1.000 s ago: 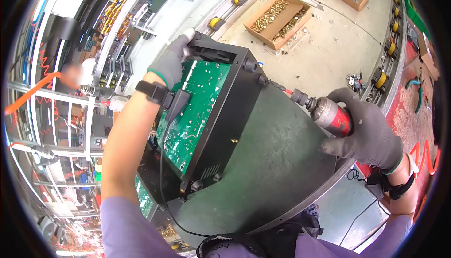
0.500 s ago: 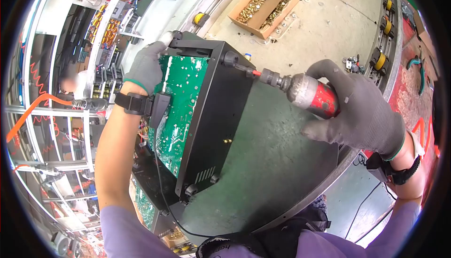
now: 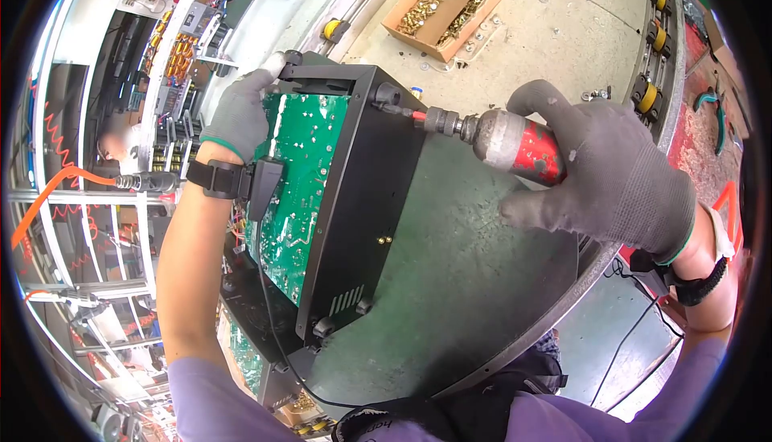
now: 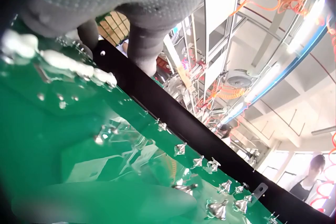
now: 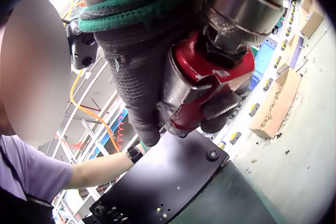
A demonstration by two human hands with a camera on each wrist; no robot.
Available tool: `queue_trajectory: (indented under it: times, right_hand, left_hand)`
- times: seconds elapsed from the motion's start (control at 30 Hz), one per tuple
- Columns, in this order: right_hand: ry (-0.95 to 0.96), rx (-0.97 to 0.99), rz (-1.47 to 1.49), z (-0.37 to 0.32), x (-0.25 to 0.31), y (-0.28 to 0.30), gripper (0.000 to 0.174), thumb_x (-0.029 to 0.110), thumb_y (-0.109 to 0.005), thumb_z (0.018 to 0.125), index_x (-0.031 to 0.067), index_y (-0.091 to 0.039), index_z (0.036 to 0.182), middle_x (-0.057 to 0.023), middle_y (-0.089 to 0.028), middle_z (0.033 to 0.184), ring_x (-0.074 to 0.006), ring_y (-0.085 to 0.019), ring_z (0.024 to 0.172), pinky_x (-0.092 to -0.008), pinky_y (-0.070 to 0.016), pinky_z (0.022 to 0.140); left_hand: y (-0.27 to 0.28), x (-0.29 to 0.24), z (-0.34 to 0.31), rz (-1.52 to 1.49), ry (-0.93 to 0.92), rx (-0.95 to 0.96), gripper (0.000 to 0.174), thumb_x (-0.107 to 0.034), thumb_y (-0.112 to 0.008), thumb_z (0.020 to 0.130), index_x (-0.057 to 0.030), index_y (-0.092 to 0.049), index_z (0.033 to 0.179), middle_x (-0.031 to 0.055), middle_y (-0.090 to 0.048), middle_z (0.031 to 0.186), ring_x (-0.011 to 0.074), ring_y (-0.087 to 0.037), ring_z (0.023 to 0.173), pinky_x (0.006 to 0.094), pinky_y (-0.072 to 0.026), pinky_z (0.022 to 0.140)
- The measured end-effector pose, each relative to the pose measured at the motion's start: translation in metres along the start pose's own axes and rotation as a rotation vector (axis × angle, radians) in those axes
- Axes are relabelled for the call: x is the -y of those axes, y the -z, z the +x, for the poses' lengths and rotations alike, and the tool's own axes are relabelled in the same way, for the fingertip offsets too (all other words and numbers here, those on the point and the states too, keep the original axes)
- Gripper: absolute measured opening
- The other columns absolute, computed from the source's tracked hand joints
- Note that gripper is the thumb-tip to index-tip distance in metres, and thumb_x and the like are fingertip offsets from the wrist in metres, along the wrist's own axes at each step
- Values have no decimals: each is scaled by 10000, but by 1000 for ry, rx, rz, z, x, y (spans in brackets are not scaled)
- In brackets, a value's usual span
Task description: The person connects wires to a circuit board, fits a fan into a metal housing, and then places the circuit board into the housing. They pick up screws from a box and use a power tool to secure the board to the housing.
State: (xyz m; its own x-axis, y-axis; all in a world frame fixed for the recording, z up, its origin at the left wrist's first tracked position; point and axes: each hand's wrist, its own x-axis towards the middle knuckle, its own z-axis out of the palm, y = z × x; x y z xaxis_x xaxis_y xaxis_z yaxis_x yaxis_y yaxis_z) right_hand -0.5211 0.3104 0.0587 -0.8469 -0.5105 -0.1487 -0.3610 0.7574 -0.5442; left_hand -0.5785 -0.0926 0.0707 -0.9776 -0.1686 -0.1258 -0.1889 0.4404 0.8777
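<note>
A black metal chassis (image 3: 362,201) with a green circuit board (image 3: 301,176) on its open face stands tilted on edge. My gloved left hand (image 3: 241,116) grips its far upper corner, fingers curled over the black rim in the left wrist view. My gloved right hand (image 3: 607,168) holds a red and silver air screwdriver (image 3: 519,146) almost level. Its bit meets the round black foot (image 3: 386,94) at the upper corner of the side panel. Two brass-coloured studs (image 3: 384,240) and a row of vent slots (image 3: 347,299) show lower on that panel.
A divided cardboard box (image 3: 442,8) of brass-coloured screws sits beyond the chassis. A second black chassis (image 3: 256,297) lies at the left. Yellow conveyor rollers (image 3: 647,96) line the right edge, with teal-handled pliers (image 3: 718,124) beyond. An orange air hose (image 3: 56,180) hangs at far left.
The chassis and screwdriver have shifted left in the head view, and more of the side panel faces me. The bit stays at the same foot; both hands keep their grip.
</note>
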Motion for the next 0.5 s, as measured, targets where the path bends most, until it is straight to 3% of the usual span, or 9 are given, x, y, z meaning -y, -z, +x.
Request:
queue_trajectory:
  times: [0.1,0.17,0.2,0.3,0.43,0.5]
  right_hand:
    - [8,-29,-122,-1,4,5,640,284,-839,609,82,-538,1136,-143,-650,739,-339,-662,738,-422,-507,715]
    - [24,-51,-185,0,6,6,658,294,-848,608,89,-528,1145,-143,-639,720,-347,-653,740,-431,-495,730]
    - [75,-85,-220,0,4,5,674,294,-848,615,95,-511,1163,-139,-621,697,-355,-640,733,-433,-483,736]
    - [112,-99,-283,1,9,9,686,281,-839,636,102,-481,1193,-135,-593,669,-369,-618,714,-437,-468,737]
    - [100,-72,-298,2,13,8,685,251,-827,654,101,-460,1214,-137,-581,664,-372,-607,708,-439,-461,731]
    - [120,-89,-300,2,13,6,694,247,-826,655,97,-455,1222,-140,-581,668,-369,-608,719,-437,-460,726]
  left_hand:
    - [5,-3,-4,161,-54,72,302,-41,-572,933,-17,-609,1232,76,-645,1119,133,-570,1063,236,-422,943]
    - [-3,-23,-18,914,-248,55,294,-58,-569,931,-10,-616,1217,73,-647,1115,132,-581,1036,238,-440,927]
    - [0,-17,-14,913,-246,48,294,-58,-569,931,-10,-616,1217,73,-647,1115,132,-581,1036,238,-440,927]
    - [-8,-14,-7,-1,82,-53,223,-134,-591,930,1,-644,1100,30,-651,990,111,-617,899,254,-495,835]
    - [-6,-20,-10,9,129,17,208,-134,-581,938,-6,-647,1089,30,-646,981,95,-614,885,241,-493,825]
    - [-4,-17,-9,-51,126,30,211,-64,-575,926,10,-641,1112,53,-651,1001,114,-621,917,249,-489,834]
